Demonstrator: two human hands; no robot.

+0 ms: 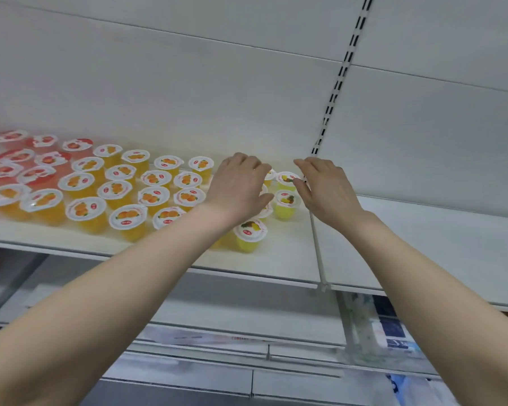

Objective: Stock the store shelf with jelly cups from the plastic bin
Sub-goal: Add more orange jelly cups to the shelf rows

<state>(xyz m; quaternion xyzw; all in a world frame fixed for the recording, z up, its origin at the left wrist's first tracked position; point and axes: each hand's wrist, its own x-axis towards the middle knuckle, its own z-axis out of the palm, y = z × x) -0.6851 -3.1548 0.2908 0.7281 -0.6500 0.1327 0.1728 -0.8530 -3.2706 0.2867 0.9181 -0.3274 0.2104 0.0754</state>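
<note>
Two bare arms reach up from the bottom corners to a white store shelf [279,259]. The left hand [238,186], palm down with fingers curled, rests over a cluster of yellow jelly cups [250,234]; whether it grips one cannot be told. At its 3 o'clock, the right hand [324,186] is open, fingertips [298,181] touching the lid of the back yellow cup [286,178]. Orange cups [116,190] stand in rows at the left hand's 9 o'clock, with red cups [18,159] beyond them. The bin is out of sight.
</note>
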